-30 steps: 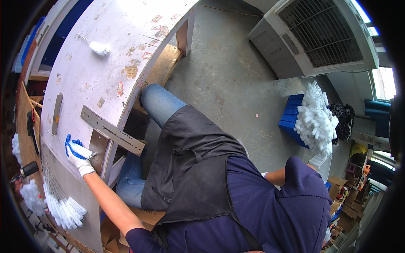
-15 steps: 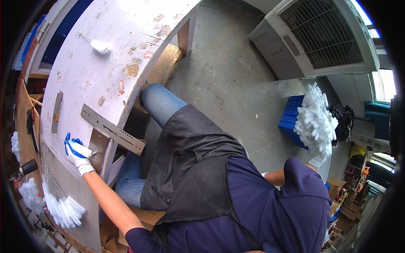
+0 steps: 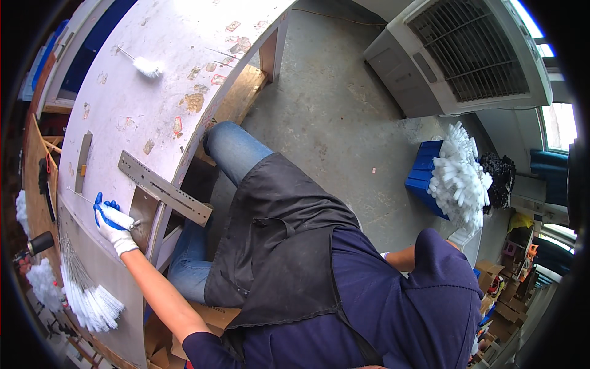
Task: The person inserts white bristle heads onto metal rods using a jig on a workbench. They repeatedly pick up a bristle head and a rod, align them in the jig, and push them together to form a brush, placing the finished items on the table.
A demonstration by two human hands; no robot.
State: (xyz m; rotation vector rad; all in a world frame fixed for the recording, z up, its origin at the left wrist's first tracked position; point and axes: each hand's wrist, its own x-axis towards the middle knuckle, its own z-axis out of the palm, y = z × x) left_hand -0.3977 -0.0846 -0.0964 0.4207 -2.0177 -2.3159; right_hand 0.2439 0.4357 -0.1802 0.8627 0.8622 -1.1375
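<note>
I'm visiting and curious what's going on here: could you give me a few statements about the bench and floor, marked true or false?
1. The left hand, in a white-and-blue glove, holds a white-bristled brush with a thin wire handle. True.
2. The blue plastic bin is heaped with black bristles. False: the bin holds white bristly pieces.
3. The long grey perforated bar lies wholly on the pale, worn tabletop. False: the bar's near end juts past the edge.
4. Another white wire-handled brush lies on the tabletop. True.
</note>
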